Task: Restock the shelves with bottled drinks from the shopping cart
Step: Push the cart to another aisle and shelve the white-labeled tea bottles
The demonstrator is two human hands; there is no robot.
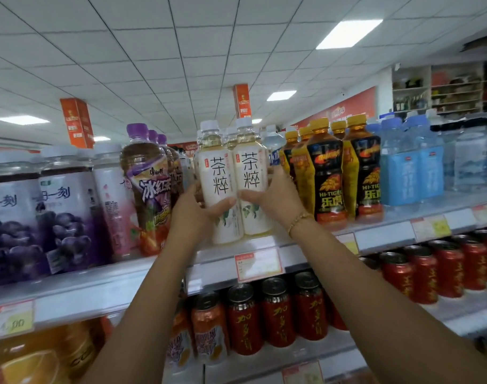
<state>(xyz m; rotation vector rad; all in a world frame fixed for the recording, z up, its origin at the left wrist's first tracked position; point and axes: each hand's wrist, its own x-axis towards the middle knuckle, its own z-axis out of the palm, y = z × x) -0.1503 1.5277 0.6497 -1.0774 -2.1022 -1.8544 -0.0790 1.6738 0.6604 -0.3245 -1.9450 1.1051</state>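
A head-height view looks up at a supermarket drinks shelf [159,275], with both of the person's bare arms reaching up to it.

At far left on the upper shelf stand wide jars with purple grape labels [68,217], then a pink-labelled jar [113,206]. Next comes an iced-tea bottle with a purple cap [147,189], with more of its kind behind it.

The left hand [192,209] is wrapped around the lower part of the left white tea bottle [217,178], thumb across its front. This bottle stands at the shelf's front edge, touching its twin. The right hand [275,198] grips the right white tea bottle [253,176] from the right side, its thumb lying across the label. A gold bracelet [299,220] circles the right wrist. Both bottles are upright, white-capped, with black characters on white labels, and more of the same stand behind them.

To the right sit black-and-yellow energy drink bottles [325,173] with yellow caps, then blue-labelled water bottles [411,167].

On the shelf below, rows of red cans [275,314] run across, with orange drinks [37,361] at lower left. Price tags [259,263] hang along the shelf edges.
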